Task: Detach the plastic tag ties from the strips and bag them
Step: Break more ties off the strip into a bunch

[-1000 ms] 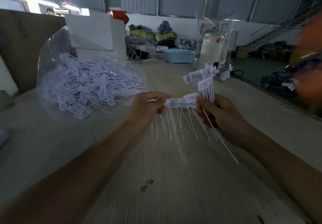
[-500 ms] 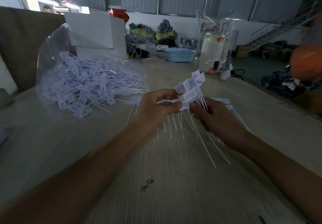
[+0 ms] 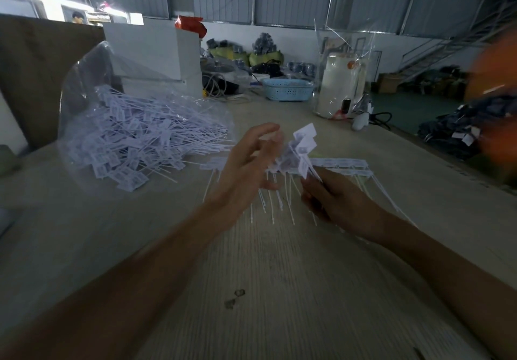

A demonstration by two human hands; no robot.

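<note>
Under a corrugated metal roof, a long pale wood-grain counter (image 3: 274,270) runs back to a white box (image 3: 156,49), a blue basket (image 3: 288,89) and heaped bundles — its right edge drops to a green floor. On its left lies a clear plastic bag (image 3: 84,102) of loose tag ties (image 3: 145,138), their print too small to read. Over the bare middle, the right hand (image 3: 335,203) grips a bunch of detached ties (image 3: 303,147) above the strips (image 3: 344,163), while the left hand (image 3: 249,163) is spread wide, blurred, holding nothing I can make out.
</note>
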